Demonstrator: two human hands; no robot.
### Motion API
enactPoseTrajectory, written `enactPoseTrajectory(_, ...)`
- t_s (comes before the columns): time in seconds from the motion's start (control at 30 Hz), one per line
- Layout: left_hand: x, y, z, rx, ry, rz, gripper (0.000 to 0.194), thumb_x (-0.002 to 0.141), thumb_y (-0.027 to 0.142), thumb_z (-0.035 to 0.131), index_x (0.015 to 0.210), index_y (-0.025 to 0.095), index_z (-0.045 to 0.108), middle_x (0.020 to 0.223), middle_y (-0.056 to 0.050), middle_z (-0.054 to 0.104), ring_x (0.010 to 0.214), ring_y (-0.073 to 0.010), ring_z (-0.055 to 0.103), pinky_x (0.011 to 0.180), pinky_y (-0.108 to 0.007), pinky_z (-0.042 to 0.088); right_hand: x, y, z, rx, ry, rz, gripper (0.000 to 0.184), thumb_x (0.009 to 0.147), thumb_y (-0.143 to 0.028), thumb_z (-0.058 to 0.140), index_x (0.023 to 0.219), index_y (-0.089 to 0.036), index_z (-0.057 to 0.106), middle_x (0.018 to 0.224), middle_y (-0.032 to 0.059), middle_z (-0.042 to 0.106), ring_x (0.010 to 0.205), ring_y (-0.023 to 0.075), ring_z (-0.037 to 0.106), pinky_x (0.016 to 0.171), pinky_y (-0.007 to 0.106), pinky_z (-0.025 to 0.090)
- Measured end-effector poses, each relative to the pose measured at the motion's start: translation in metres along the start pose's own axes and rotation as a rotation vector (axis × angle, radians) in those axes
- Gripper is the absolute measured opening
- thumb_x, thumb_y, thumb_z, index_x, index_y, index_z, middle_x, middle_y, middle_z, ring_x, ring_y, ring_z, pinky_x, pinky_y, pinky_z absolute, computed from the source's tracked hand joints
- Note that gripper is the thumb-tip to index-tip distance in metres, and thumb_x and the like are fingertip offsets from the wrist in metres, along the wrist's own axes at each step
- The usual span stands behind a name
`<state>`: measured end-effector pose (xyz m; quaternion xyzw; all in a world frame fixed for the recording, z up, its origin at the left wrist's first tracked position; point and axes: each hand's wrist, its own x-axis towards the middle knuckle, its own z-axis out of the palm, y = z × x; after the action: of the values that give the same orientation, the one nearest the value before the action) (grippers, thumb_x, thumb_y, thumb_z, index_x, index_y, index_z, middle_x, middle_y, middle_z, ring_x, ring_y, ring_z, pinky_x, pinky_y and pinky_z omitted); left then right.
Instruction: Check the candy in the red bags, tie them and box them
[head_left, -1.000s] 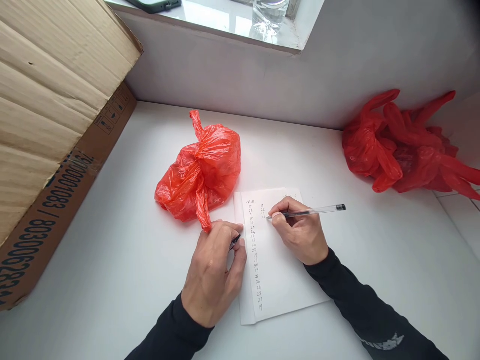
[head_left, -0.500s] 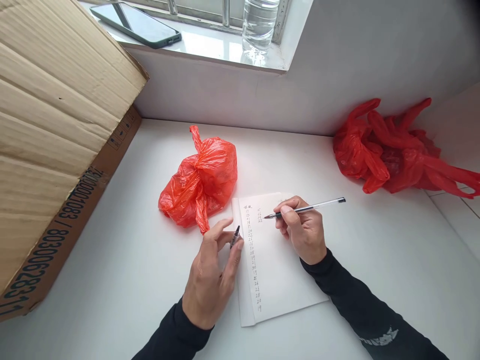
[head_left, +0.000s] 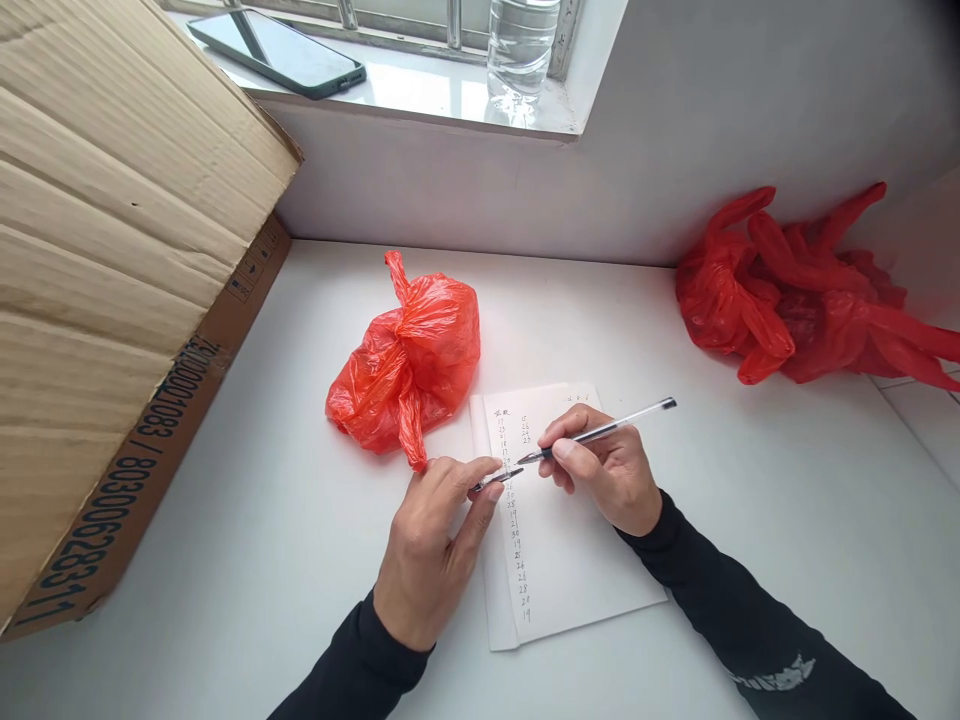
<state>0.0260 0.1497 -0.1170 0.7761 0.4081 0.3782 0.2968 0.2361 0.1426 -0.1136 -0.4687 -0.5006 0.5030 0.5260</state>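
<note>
My right hand (head_left: 609, 468) grips a clear-barrelled ballpoint pen (head_left: 634, 414), its tip pointing left over the paper. Between the thumb and fingers of my left hand (head_left: 427, 560) is a small dark pen cap (head_left: 501, 478), tilted toward the pen. The cap's end lies close to the pen tip; whether they touch I cannot tell. Under both hands is a white notebook (head_left: 592, 570) with a long handwritten column of numbers at its left and a short column beside it. Just beyond my left hand sits a knotted red plastic bag (head_left: 435, 330).
A large cardboard box (head_left: 127, 250) stands at the left. More red plastic bags (head_left: 810, 290) lie at the far right by the wall. On the windowsill are a phone (head_left: 277, 52) and a clear water bottle (head_left: 521, 45). Everything else rests on a white table (head_left: 247, 530).
My left hand has turned the cap from upright to lying toward the pen. My right hand has brought the pen tip lower and left, nearer the cap. The view has shifted slightly.
</note>
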Motion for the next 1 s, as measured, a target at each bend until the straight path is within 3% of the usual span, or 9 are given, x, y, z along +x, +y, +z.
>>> enactPoseTrajectory(0.2,0.0,0.0,0.0,-0.013,-0.05,0.056,0.024,0.094,0.008,0.059,0.115,0.02,0.059,0.089,0.0,0.064,0.079,-0.0134,0.054,0.079,-0.031,0.043,0.002,-0.005,-0.001,-0.001,-0.249,-0.01,0.014,0.092,-0.024,0.067,0.103,-0.019,0.074,0.086,0.0058,0.073,0.072,0.0162,0.068,0.06,0.026,0.053)
enactPoseTrajectory(0.33,-0.001,0.002,-0.002,-0.078,-0.058,0.11,0.022,0.093,0.006,0.059,0.112,0.017,0.059,0.086,0.0,0.064,0.076,-0.0131,0.054,0.078,-0.032,0.044,0.005,-0.005,-0.003,0.017,-0.372,-0.016,0.04,0.104,-0.04,0.044,0.121,-0.016,0.071,0.083,0.0086,0.072,0.069,0.0168,0.066,0.06,0.029,0.05)
enactPoseTrajectory(0.47,-0.003,0.004,-0.002,-0.168,-0.067,0.172,0.025,0.09,0.002,0.06,0.112,0.013,0.059,0.082,-0.003,0.064,0.074,-0.0141,0.054,0.07,-0.031,0.046,0.005,-0.004,-0.003,-0.018,-0.447,-0.023,0.044,0.106,-0.041,0.038,0.131,-0.017,0.066,0.071,0.0058,0.07,0.064,0.016,0.063,0.06,0.029,0.047)
enactPoseTrajectory(0.57,-0.006,0.005,-0.001,-0.193,-0.051,0.228,0.027,0.088,-0.002,0.06,0.111,0.012,0.059,0.081,-0.005,0.063,0.073,-0.0152,0.054,0.065,-0.03,0.046,0.005,-0.005,-0.001,-0.063,-0.487,-0.072,0.043,0.106,-0.04,0.038,0.13,-0.017,0.066,0.067,0.0044,0.07,0.066,0.016,0.063,0.067,0.031,0.049)
enactPoseTrajectory(0.67,-0.008,0.006,-0.002,-0.165,-0.045,0.255,0.027,0.086,-0.004,0.06,0.108,0.012,0.059,0.083,-0.007,0.064,0.076,-0.0169,0.055,0.066,-0.031,0.047,0.005,-0.006,0.0,-0.082,-0.498,-0.09,0.043,0.106,-0.041,0.039,0.126,-0.019,0.069,0.068,0.0039,0.07,0.064,0.0158,0.061,0.064,0.03,0.049)
enactPoseTrajectory(0.87,-0.007,0.008,-0.002,-0.058,-0.06,0.198,0.025,0.09,0.004,0.06,0.111,0.018,0.058,0.084,-0.003,0.066,0.071,-0.015,0.054,0.066,-0.03,0.047,0.003,-0.003,0.0,-0.114,-0.418,0.012,0.047,0.106,-0.048,0.036,0.12,-0.021,0.072,0.072,0.0027,0.068,0.064,0.0151,0.058,0.063,0.03,0.046)
enactPoseTrajectory(0.93,-0.006,0.01,0.0,-0.018,-0.004,0.184,0.027,0.092,0.005,0.057,0.116,0.018,0.057,0.086,-0.003,0.065,0.074,-0.0152,0.057,0.068,-0.03,0.05,0.002,0.0,0.0,-0.16,-0.3,0.021,0.051,0.105,-0.052,0.035,0.109,-0.019,0.074,0.071,0.0033,0.066,0.062,0.0153,0.054,0.062,0.03,0.045)
enactPoseTrajectory(1.0,-0.008,0.014,-0.002,0.034,0.098,0.173,0.032,0.093,0.003,0.053,0.122,0.017,0.055,0.092,-0.005,0.064,0.082,-0.0159,0.06,0.073,-0.03,0.052,0.003,0.004,0.0,-0.18,-0.09,-0.012,0.053,0.104,-0.055,0.035,0.089,-0.018,0.07,0.072,0.0036,0.065,0.06,0.0147,0.052,0.059,0.029,0.045)
